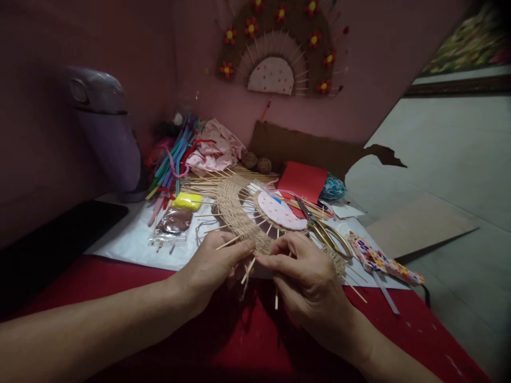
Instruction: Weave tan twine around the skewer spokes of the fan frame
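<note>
A half-round woven piece [231, 207] of tan twine on thin wooden sticks lies before me, a dotted white fabric half-circle [279, 210] at its centre. My left hand [217, 258] grips its near edge, thumb on the weave and a stick jutting past it. Close by, my right hand [299, 266] pinches at the same edge, its fingertips beside the protruding sticks. A loose strand of twine [246, 282] hangs between the hands. Gold-handled scissors [329, 234] lie just beyond my right hand.
Left stand a purple bottle [109, 141], pipe cleaners [171, 165], and yellow [187, 201] and brown [174, 221] packets. Behind are dotted cloth [217, 146], twine balls [263, 165], red card [303, 183] and cardboard [307, 146]. A flowered glue gun [383, 263] lies right. A similar woven piece [315, 58] hangs above.
</note>
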A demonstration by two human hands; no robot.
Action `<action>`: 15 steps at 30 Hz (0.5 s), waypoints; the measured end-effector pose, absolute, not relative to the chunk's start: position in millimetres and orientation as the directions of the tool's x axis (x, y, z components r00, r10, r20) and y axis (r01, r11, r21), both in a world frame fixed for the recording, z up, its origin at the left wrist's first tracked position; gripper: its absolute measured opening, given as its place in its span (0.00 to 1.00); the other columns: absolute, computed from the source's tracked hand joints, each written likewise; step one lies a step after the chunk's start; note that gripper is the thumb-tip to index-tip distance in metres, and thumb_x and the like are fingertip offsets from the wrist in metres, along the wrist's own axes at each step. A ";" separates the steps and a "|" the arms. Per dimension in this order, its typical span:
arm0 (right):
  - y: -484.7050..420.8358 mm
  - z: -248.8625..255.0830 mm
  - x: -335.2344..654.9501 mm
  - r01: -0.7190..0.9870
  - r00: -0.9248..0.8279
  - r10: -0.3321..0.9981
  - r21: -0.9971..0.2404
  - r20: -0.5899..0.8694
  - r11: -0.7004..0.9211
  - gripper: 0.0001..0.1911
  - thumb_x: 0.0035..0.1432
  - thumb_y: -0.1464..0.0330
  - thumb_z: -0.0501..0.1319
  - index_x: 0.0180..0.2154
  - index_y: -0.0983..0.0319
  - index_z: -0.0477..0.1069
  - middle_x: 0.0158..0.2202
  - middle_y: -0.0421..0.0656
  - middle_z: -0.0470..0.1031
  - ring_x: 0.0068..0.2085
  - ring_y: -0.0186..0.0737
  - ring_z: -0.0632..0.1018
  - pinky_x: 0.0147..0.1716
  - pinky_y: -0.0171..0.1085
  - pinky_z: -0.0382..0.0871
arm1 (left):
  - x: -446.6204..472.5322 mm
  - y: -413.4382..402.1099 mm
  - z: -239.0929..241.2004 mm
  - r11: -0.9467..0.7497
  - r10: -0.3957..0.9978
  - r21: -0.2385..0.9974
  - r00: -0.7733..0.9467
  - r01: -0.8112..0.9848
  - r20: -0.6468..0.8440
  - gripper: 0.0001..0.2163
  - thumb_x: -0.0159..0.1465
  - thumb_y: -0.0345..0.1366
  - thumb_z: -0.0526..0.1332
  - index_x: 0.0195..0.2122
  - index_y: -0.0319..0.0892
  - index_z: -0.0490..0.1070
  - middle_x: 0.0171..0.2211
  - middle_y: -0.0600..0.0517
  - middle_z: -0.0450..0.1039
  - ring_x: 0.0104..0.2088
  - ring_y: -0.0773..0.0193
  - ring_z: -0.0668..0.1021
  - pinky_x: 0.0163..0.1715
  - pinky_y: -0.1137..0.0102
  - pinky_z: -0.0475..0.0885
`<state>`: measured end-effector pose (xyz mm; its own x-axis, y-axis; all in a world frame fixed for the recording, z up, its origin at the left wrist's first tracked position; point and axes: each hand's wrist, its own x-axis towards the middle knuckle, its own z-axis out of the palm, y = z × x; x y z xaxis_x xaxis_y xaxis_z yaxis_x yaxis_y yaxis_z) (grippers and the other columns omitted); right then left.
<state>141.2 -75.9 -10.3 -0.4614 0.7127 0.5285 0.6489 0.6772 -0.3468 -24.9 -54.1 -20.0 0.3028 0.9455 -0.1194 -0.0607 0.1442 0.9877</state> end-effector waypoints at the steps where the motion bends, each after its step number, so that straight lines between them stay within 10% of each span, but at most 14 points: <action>1: -76.2 -10.0 141.2 0.651 -0.462 0.712 -0.343 0.529 0.677 0.11 0.57 0.74 0.54 0.32 0.60 0.74 0.29 0.43 0.64 0.33 0.38 0.66 0.30 0.38 0.59 | -24.7 -54.2 -20.1 0.145 0.946 0.987 0.301 -0.064 -0.119 0.16 0.57 0.39 0.58 0.14 0.38 0.63 0.11 0.55 0.60 0.13 0.72 0.61 0.13 0.75 0.55; 15: -74.2 -12.1 143.3 0.602 -0.352 0.685 -0.406 0.637 0.688 0.13 0.54 0.78 0.55 0.38 0.60 0.75 0.30 0.43 0.67 0.33 0.38 0.68 0.31 0.38 0.62 | -23.4 -54.7 -18.3 0.175 0.939 0.981 0.314 -0.080 -0.142 0.15 0.58 0.40 0.56 0.17 0.38 0.65 0.13 0.55 0.60 0.12 0.72 0.62 0.12 0.75 0.56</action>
<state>143.3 -74.2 -12.1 -0.3525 0.6852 0.6374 0.6017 0.6876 -0.4065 -23.4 -54.7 -18.3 0.3140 0.9387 -0.1422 -0.0798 0.1754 0.9813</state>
